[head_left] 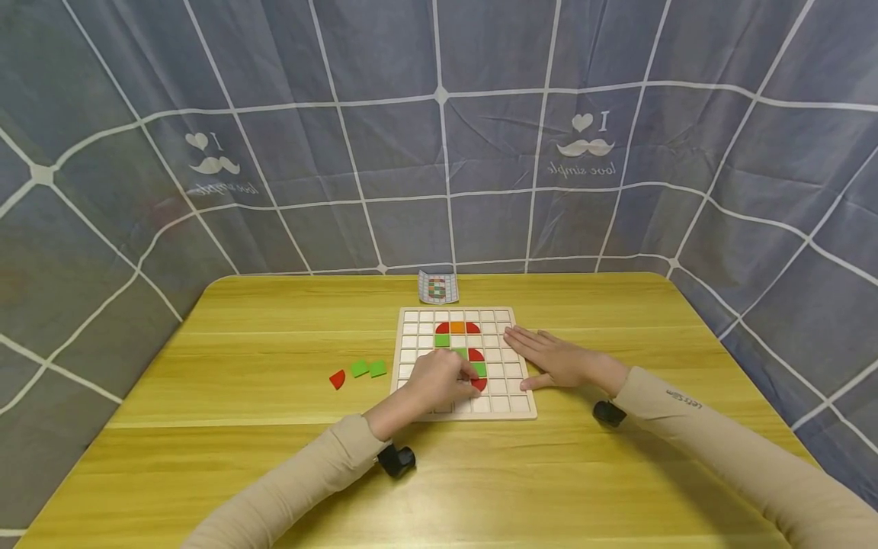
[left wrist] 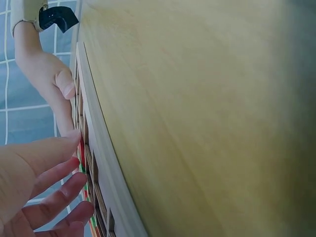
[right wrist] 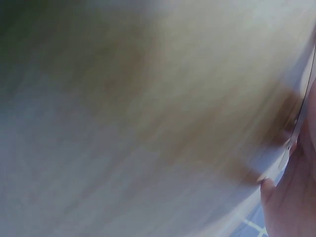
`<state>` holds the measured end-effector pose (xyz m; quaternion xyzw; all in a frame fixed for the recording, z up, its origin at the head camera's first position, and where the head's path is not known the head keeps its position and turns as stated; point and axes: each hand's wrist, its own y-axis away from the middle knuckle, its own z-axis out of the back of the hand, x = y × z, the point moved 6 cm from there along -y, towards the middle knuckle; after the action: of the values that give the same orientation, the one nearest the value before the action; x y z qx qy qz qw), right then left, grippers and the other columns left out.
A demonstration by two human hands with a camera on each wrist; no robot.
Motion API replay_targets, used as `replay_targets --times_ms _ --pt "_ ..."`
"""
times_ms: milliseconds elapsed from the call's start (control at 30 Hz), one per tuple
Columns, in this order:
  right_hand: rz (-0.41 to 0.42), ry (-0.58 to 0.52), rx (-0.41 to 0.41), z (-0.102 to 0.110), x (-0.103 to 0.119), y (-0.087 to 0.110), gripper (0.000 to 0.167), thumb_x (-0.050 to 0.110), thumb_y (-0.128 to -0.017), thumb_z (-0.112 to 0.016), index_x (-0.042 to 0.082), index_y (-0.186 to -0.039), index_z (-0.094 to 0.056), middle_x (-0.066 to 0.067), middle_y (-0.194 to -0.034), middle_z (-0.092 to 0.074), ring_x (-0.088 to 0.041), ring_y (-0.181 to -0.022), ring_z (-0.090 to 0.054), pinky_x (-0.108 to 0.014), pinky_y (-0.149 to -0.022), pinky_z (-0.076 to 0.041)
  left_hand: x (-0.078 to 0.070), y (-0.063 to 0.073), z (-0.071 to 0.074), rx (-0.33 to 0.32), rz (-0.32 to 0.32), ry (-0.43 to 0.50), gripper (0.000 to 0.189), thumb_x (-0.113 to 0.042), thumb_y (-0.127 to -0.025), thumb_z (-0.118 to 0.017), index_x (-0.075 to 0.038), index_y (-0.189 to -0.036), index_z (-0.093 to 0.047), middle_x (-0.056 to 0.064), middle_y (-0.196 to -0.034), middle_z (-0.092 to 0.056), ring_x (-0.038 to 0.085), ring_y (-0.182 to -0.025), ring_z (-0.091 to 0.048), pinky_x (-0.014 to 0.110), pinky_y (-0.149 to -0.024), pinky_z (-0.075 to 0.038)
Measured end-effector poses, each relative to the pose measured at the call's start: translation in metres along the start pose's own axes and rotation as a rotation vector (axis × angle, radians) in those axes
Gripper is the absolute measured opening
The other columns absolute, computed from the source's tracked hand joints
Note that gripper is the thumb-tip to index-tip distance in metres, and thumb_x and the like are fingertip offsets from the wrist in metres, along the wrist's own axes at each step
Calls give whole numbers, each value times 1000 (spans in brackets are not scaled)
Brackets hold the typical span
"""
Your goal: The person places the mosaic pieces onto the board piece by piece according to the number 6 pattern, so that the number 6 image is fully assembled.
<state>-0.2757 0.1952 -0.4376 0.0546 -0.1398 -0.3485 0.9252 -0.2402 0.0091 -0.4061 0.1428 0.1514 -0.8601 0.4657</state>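
Note:
A wooden grid board (head_left: 514, 408) lies on the table, with red, green and orange tiles set in its cells. My left hand (head_left: 439, 379) reaches over the board's lower middle. Its thumb and forefinger pinch a red quarter-circle tile (head_left: 479, 384) at its cell, just below a green square tile (head_left: 479, 370). In the left wrist view a red edge shows between the thumb and forefinger. Some tiles are hidden behind this hand. My right hand (head_left: 559, 360) rests on the board's right edge, fingers extended and thumb spread toward the lower corner.
Left of the board lie a loose red quarter-circle tile (head_left: 337, 379) and two green square tiles (head_left: 368, 369). A small printed pattern card (head_left: 438, 288) lies beyond the board's far edge. A grey curtain (head_left: 384, 152) with white lines hangs around the wooden table (head_left: 535, 488).

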Motion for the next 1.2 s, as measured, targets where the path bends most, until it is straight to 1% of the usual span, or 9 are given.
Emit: replay_targets --times_ms 133,333,433,567,700,767,867,967,1200 --pt "-1 -2 2 1 0 0 86 51 -96 -49 3 -154 -9 -16 -162 -3 -35 -149 -5 -57 -117 -12 1 3 4 -17 -16 -4 17 -30 -78 -80 -18 -91 -79 -5 -88 -75 9 -81 -68 23 -60 -50" --pt "-1 -6 6 0 0 -1 87 52 -95 -48 3 -154 -8 -15 -162 -3 -35 -149 -5 -57 -117 -13 9 10 10 -42 -3 4 18 -26 -79 -78 -17 -95 -78 -3 -93 -74 10 -84 -67 24 -62 -50" --pt "-1 -1 7 0 0 -1 87 53 -95 -48 3 -155 -8 -15 -162 -3 -34 -149 -5 -57 -117 -13 15 12 16 -73 1 -6 19 -25 -79 -77 -17 -96 -78 -2 -96 -74 11 -87 -67 25 -64 -52" --pt "4 -3 5 1 1 -1 87 52 -95 -49 3 -154 -9 -16 -162 -3 -35 -149 -5 -57 -117 -13 25 14 26 -121 23 -1 19 -24 -77 -79 -15 -94 -78 0 -96 -75 16 -87 -68 27 -58 -50" --pt "11 -5 1 1 2 0 86 51 -95 -49 2 -154 -9 -17 -162 -3 -36 -149 -6 -58 -116 -13 36 18 35 -137 57 15 20 -22 -76 -80 -15 -95 -78 1 -92 -74 19 -84 -66 26 -52 -44" --pt "13 -5 -2 1 2 0 86 51 -95 -49 2 -154 -10 -17 -162 -3 -37 -149 -6 -58 -116 -13 42 20 39 -143 69 17 21 -22 -77 -80 -15 -95 -78 1 -92 -74 19 -83 -65 25 -53 -42" --pt "17 -3 -7 0 1 0 86 51 -95 -49 2 -154 -10 -17 -162 -4 -36 -149 -7 -58 -116 -13 50 24 45 -161 79 19 21 -23 -77 -80 -14 -96 -78 1 -93 -74 19 -82 -64 24 -53 -41" --pt "20 -4 -13 -1 0 0 86 51 -95 -49 2 -154 -10 -17 -162 -4 -36 -149 -7 -58 -116 -13 57 28 50 -181 88 7 21 -24 -76 -81 -14 -95 -78 1 -92 -74 21 -86 -64 26 -58 -45" --pt "28 -7 -25 0 2 1 85 50 -96 -49 0 -154 -11 -19 -161 -5 -38 -148 -8 -59 -116 -14 76 40 57 -186 142 -15 25 -27 -75 -82 -14 -97 -77 2 -96 -74 20 -87 -61 29 -60 -45"
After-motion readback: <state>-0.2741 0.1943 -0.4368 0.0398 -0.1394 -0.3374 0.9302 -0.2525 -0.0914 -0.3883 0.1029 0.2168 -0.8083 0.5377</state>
